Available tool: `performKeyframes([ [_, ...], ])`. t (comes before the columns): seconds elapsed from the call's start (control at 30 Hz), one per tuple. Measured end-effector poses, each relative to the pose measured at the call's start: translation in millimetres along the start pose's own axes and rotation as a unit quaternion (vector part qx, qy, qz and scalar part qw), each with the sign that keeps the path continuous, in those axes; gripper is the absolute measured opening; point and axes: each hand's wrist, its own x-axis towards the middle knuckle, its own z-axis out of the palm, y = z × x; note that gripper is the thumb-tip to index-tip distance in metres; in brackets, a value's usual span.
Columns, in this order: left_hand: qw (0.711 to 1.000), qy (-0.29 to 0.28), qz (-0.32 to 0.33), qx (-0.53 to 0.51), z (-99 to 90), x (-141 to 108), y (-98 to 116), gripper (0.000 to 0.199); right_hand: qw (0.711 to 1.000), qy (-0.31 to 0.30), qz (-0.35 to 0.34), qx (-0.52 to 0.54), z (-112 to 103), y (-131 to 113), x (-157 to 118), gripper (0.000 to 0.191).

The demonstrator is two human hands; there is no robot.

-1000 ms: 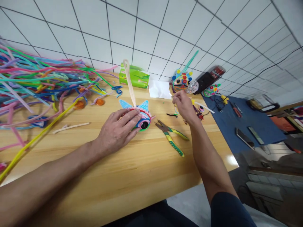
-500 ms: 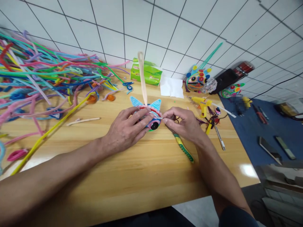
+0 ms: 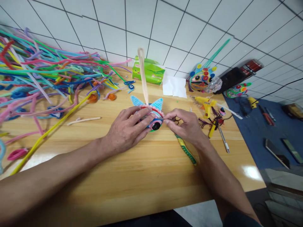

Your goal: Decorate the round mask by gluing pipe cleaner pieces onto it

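Note:
A pipe-cleaner animal face (image 3: 155,115) lies on the table, with light blue ears, a pink and red band and a round black eye. A long cream pipe-cleaner loop (image 3: 143,75) stands up from its top. My left hand (image 3: 129,127) is spread over the face's left part, its fingers holding it down and hiding much of it. At the face's right edge, my right hand (image 3: 181,124) pinches thumb against forefinger; what is between the tips is too small to make out. Below that hand lies a tool with a green and yellow handle (image 3: 186,149), its far end partly hidden.
A heap of coloured pipe cleaners (image 3: 52,72) covers the table's left. Behind stand a green tissue pack (image 3: 149,71), white paper (image 3: 174,86) and another decorated face (image 3: 201,78). Rightward lie a yellow glue gun (image 3: 205,105), a pen (image 3: 224,140) and a dark bottle (image 3: 232,80).
The view has shifted slightly. The thin white strip seen earlier at my right fingertips no longer shows. Both hands stay at the face in nearly the same pose.

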Motion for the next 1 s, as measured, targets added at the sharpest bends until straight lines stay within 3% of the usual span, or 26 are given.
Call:
performKeyframes([
  [1.0, 1.000, 0.009, -0.010, -0.011, 0.3, 0.6, 0.2, 0.041, 0.999, 0.028, 0.005, 0.045, 8.3, 3.0, -2.9, 0.010],
])
